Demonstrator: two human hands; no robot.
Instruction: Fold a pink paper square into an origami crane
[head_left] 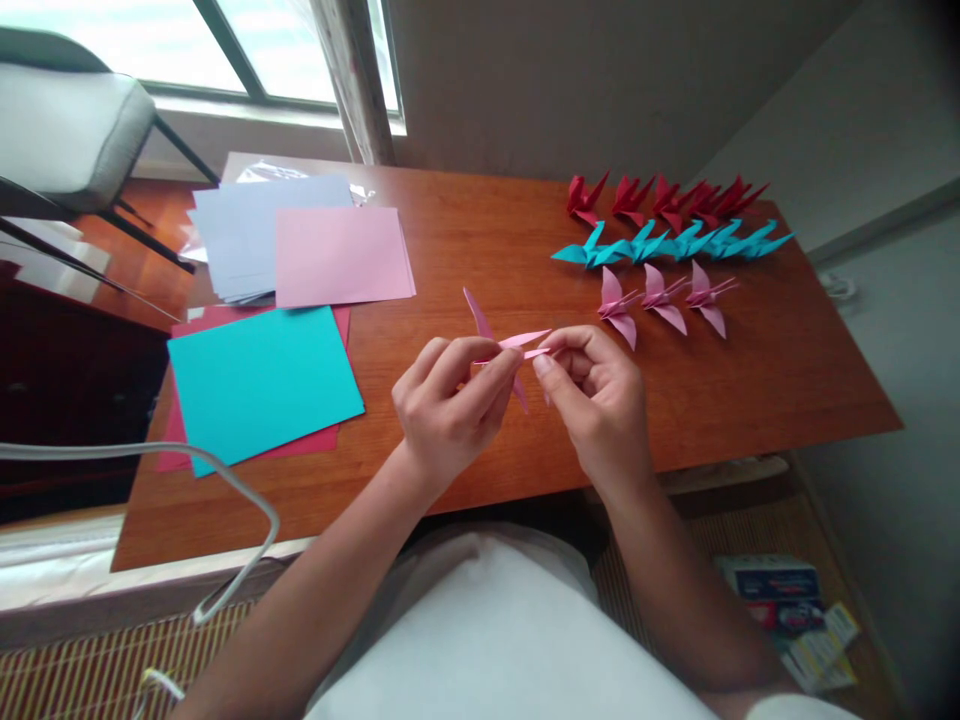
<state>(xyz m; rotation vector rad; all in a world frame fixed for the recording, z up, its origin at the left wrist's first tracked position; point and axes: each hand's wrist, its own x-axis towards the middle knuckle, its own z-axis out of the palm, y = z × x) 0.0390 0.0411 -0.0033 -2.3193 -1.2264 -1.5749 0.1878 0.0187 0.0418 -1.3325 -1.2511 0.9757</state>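
Observation:
A partly folded pink paper crane point(501, 338) is held above the wooden table point(480, 250), between both hands. My left hand point(448, 410) pinches its body from the left with fingers closed. My right hand point(596, 400) pinches a thin pointed tip on the right side. One pink wing sticks up and to the left. Just right of my hands lie three finished pink cranes point(664, 300) in a row.
Rows of teal cranes point(671, 243) and red cranes point(664, 197) lie at the table's far right. Stacks of paper sit on the left: teal point(262, 385) over red, pink point(341, 257), pale blue point(247, 235). A chair point(67, 130) stands at the left. A white cable point(225, 480) crosses the near left.

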